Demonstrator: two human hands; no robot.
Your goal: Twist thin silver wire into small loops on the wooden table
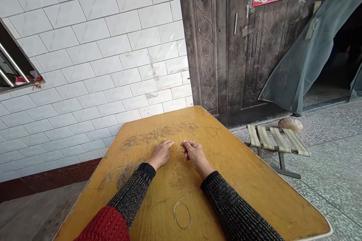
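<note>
Thin wire, bent into a small loop [175, 147], shows between my two hands over the middle of the table. My left hand [161, 154] is palm down, its fingers pressed together at the left side of this loop. On the other side, my right hand [194, 153] is closed in a pinch close to the loop; whether wire is between those fingertips is too fine to make out. Just beyond my hands lies a row of wire coils [157, 133]. A tangled wire bundle [124, 173] rests beside my left forearm. Nearer me lies a single wire loop [182, 215].
The wooden table [240, 180] stands against a white tiled wall [113, 45]. A bent piece of wire [213, 131] lies at its far right. On the floor to the right are a folding stool [278, 139] and a ball [290, 124], near a dark door [209, 45].
</note>
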